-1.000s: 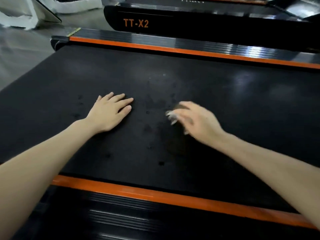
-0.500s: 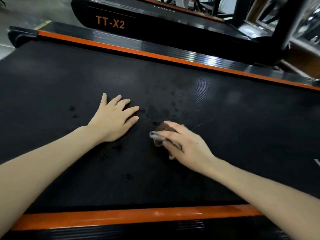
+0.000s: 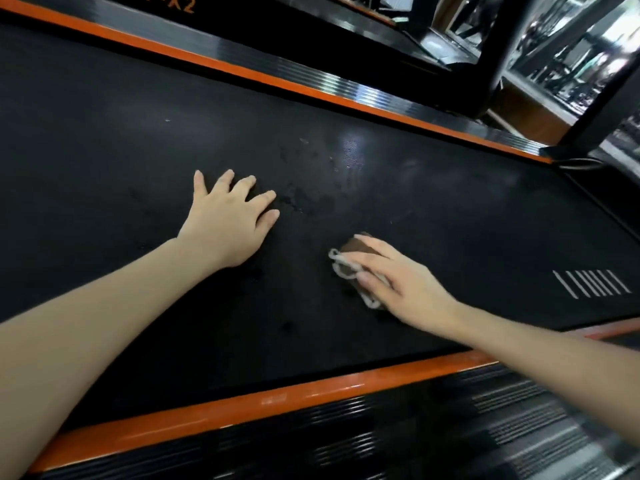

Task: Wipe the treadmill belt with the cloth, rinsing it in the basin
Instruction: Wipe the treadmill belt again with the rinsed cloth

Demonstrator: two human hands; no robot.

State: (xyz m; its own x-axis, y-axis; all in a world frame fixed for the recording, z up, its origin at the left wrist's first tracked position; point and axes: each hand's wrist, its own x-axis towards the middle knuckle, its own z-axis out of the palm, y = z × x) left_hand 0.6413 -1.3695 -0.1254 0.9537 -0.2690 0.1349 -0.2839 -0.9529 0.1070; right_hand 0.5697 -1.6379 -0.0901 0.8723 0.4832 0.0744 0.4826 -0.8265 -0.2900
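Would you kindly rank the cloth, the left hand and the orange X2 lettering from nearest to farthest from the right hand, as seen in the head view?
1. cloth: directly under the right hand, on the belt.
2. left hand: flat on the belt, off to the left.
3. X2 lettering: on the neighbouring treadmill, at the top edge.

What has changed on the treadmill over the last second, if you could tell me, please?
The right hand has slid the small brown cloth with pale trim over the black treadmill belt, toward the near orange side rail, pressing it all the while. The view has swung right, so white stripe markings now show. The left hand stays flat on the belt; nothing was picked up or released.
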